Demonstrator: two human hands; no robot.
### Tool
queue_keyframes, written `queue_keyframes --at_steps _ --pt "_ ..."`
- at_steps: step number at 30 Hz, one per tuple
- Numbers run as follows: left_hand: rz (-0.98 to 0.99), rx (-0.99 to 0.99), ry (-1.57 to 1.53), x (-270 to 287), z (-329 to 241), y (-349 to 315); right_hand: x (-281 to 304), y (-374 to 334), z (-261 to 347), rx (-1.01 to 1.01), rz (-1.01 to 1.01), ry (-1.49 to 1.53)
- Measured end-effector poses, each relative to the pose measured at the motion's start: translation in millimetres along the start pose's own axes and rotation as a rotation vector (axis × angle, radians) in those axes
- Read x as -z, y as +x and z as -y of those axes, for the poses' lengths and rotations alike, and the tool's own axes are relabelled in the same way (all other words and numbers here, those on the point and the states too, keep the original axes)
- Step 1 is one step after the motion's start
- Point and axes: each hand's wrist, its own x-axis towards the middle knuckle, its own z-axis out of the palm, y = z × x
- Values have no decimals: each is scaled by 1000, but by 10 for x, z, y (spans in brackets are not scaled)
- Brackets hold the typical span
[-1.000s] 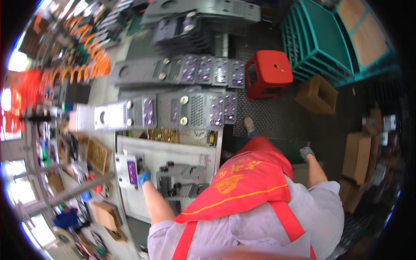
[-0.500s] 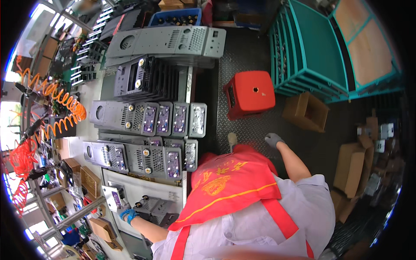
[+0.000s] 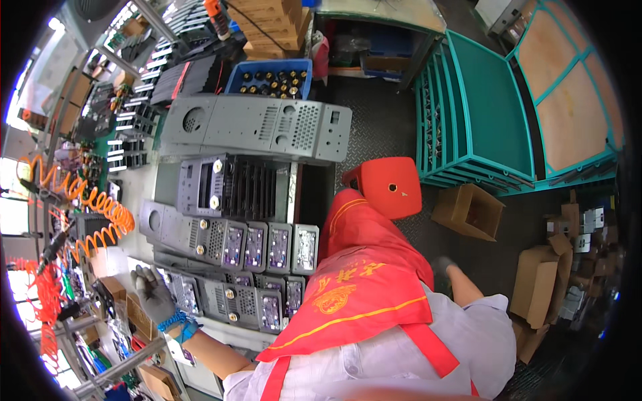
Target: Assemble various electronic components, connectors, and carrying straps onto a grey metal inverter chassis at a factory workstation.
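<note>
My left hand (image 3: 154,294), in a grey glove with a blue band at the wrist, is raised with its fingers apart. It holds nothing and is over the left end of the nearest row of grey metal panels (image 3: 224,299) with purple circuit boards. Beyond that row lies another row of grey panels (image 3: 175,224) with purple boards (image 3: 280,247). At my right side hangs my right hand (image 3: 442,265), also gloved, away from the bench; its fingers are too hidden to read. Farther along stands a stack of dark panels (image 3: 249,188) with brass-coloured fittings, then large perforated grey panels (image 3: 241,123).
A red stool (image 3: 391,187) stands right of the bench, close to my leg. Beyond it are a teal rack (image 3: 495,107) and an open cardboard box (image 3: 468,212). A blue bin (image 3: 269,79) of black fittings sits at the far end. Orange coiled hoses (image 3: 100,210) hang at left.
My left hand has moved forward from the near end of the bench. The view has shifted forward, and the stool and panels appear lower. My right hand has drawn back toward my body.
</note>
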Motion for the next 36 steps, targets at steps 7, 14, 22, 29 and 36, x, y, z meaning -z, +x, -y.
queue_keyframes --at_steps 7,14,22,29,36 --pt "149 77 26 -973 564 180 157 221 137 -282 83 768" --pt "317 131 -116 -1663 997 296 2348 974 -183 -47 -455 580" --pt "282 10 128 -3123 1698 476 4542 1266 -717 390 -625 845" --pt "440 115 129 -5024 2731 409 5453 1471 -1669 450 -303 1601" --pt "448 417 129 -6884 4144 507 7060 1457 -2388 577 78 2100"
